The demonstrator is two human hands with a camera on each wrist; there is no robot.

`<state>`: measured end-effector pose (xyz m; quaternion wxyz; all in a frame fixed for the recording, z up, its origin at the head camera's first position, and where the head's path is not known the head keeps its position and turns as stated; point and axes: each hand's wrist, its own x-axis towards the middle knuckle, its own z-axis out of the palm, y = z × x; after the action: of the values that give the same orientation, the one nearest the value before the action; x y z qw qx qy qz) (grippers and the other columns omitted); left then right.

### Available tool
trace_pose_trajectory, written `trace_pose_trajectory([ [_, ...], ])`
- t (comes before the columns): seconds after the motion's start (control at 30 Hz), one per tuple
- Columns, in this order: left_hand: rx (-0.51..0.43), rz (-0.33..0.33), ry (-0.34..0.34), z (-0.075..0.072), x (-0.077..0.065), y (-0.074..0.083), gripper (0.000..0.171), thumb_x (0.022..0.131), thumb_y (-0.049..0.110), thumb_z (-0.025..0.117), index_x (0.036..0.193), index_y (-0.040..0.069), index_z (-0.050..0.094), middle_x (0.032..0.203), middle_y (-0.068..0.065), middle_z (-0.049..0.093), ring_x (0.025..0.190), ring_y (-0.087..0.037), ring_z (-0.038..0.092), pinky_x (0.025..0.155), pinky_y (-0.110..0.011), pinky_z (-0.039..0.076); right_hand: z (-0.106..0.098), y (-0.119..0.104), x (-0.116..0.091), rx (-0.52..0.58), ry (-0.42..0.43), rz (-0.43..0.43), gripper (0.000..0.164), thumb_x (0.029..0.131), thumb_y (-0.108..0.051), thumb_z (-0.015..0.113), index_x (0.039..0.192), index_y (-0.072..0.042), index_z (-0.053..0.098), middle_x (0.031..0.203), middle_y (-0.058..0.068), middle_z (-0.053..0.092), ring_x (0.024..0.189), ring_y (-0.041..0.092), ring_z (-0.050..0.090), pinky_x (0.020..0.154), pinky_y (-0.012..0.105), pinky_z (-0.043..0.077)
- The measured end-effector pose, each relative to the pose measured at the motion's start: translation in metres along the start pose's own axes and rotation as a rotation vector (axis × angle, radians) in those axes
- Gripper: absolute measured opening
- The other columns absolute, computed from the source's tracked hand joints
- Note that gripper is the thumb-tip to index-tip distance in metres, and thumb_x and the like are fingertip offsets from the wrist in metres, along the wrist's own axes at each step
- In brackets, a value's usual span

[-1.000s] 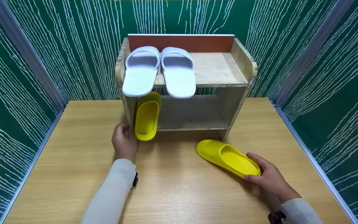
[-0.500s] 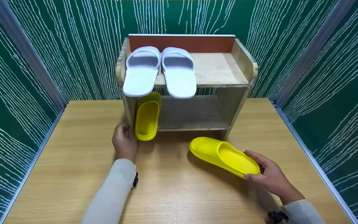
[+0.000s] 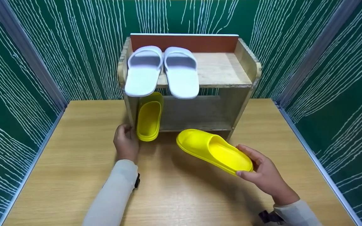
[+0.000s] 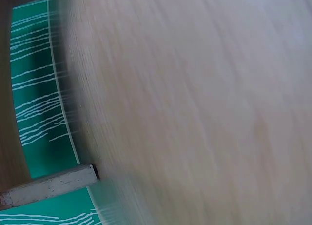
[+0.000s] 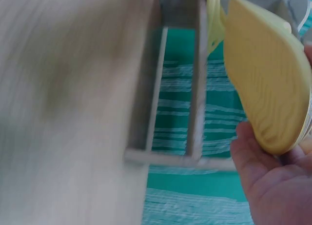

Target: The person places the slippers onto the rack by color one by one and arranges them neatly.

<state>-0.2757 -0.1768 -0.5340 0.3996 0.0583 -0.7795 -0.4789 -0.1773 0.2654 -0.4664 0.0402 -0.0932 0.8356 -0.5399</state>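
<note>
A yellow slipper point(image 3: 212, 152) is pinched by its heel end in my right hand point(image 3: 266, 175), lifted above the table with its toe pointing to the rack. Its ribbed sole point(image 5: 268, 78) faces the right wrist camera. The wooden shoe rack point(image 3: 206, 113) stands at the back; its lower left side edge is where my left hand point(image 3: 126, 144) holds on with curled fingers. On the lower shelf at the far left sits the other yellow slipper point(image 3: 149, 121). Two white slippers point(image 3: 160, 73) lie side by side on the top shelf. The left wrist view shows no hand.
The wooden table point(image 3: 174, 201) lies under the rack and both arms. Green walls with white streaks point(image 3: 331, 94) close in the back and sides. To the right of each slipper pair or slipper, bare shelf boards point(image 3: 220, 69) show.
My right hand has raised the yellow slipper off the table and carried it left and toward the rack. My left hand stays at the rack's side.
</note>
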Motion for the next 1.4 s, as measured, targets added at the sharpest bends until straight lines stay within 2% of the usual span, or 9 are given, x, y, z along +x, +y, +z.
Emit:
trace_pose_trajectory([
  [0.1, -0.002, -0.03, -0.014, -0.001, 0.0, 0.001, 0.006, 0.1, -0.003, 0.066, 0.105, -0.003, 0.062, 0.104, -0.02, 0.066, 0.103, -0.034, 0.065, 0.092, -0.048, 0.055, 0.009, -0.007, 0.003, 0.021, 0.008, 0.004, 0.091, 0.08, -0.012, 0.092, 0.159, -0.015, 0.046, 0.155, 0.007, 0.053, 0.121, 0.032, 0.06, 0.098, 0.024, 0.056],
  [0.23, -0.008, -0.077, -0.044, -0.002, 0.0, 0.002, 0.006, 0.101, -0.001, 0.065, 0.106, -0.001, 0.063, 0.106, -0.018, 0.066, 0.105, -0.033, 0.064, 0.096, -0.048, 0.055, 0.021, -0.012, 0.007, 0.024, 0.024, 0.01, 0.09, 0.081, -0.008, 0.09, 0.159, -0.01, 0.045, 0.155, 0.01, 0.052, 0.123, 0.032, 0.058, 0.098, 0.022, 0.055],
  [0.33, -0.011, -0.078, -0.05, -0.002, 0.001, 0.001, 0.005, 0.102, 0.0, 0.064, 0.107, -0.002, 0.063, 0.105, -0.019, 0.066, 0.104, -0.034, 0.064, 0.096, -0.049, 0.054, 0.03, -0.017, 0.011, 0.001, 0.042, 0.012, 0.091, 0.081, -0.007, 0.089, 0.159, -0.006, 0.044, 0.156, 0.012, 0.052, 0.124, 0.031, 0.058, 0.098, 0.019, 0.054],
  [0.63, -0.002, -0.059, -0.034, -0.001, 0.001, 0.001, 0.006, 0.102, 0.0, 0.064, 0.106, -0.004, 0.063, 0.103, -0.019, 0.065, 0.101, -0.034, 0.063, 0.093, -0.047, 0.054, 0.057, -0.031, 0.021, -0.007, 0.114, 0.032, 0.088, 0.084, -0.01, 0.088, 0.16, -0.007, 0.042, 0.159, 0.013, 0.049, 0.129, 0.03, 0.058, 0.101, 0.019, 0.051],
  [0.93, 0.017, -0.035, -0.017, 0.001, 0.001, -0.002, 0.005, 0.102, -0.001, 0.064, 0.105, -0.004, 0.064, 0.102, -0.019, 0.065, 0.101, -0.034, 0.064, 0.092, -0.047, 0.054, 0.082, -0.036, 0.03, -0.025, 0.219, 0.048, 0.086, 0.084, -0.013, 0.087, 0.159, -0.006, 0.045, 0.155, 0.013, 0.054, 0.123, 0.029, 0.06, 0.099, 0.025, 0.054],
  [1.23, 0.011, -0.04, -0.016, 0.001, -0.001, 0.0, 0.004, 0.102, -0.001, 0.065, 0.105, -0.001, 0.062, 0.104, -0.016, 0.066, 0.104, -0.031, 0.066, 0.094, -0.044, 0.056, 0.103, -0.034, 0.043, -0.024, 0.295, 0.024, 0.086, 0.082, -0.012, 0.088, 0.157, -0.005, 0.048, 0.152, 0.013, 0.058, 0.122, 0.029, 0.063, 0.101, 0.037, 0.056],
  [1.4, 0.014, -0.043, -0.014, 0.002, 0.0, 0.001, 0.005, 0.101, -0.002, 0.065, 0.106, -0.001, 0.062, 0.104, -0.017, 0.066, 0.104, -0.032, 0.065, 0.094, -0.046, 0.055, 0.113, -0.033, 0.049, -0.046, 0.339, 0.015, 0.086, 0.081, -0.014, 0.091, 0.155, -0.004, 0.049, 0.151, 0.014, 0.059, 0.127, 0.032, 0.063, 0.107, 0.045, 0.054],
])
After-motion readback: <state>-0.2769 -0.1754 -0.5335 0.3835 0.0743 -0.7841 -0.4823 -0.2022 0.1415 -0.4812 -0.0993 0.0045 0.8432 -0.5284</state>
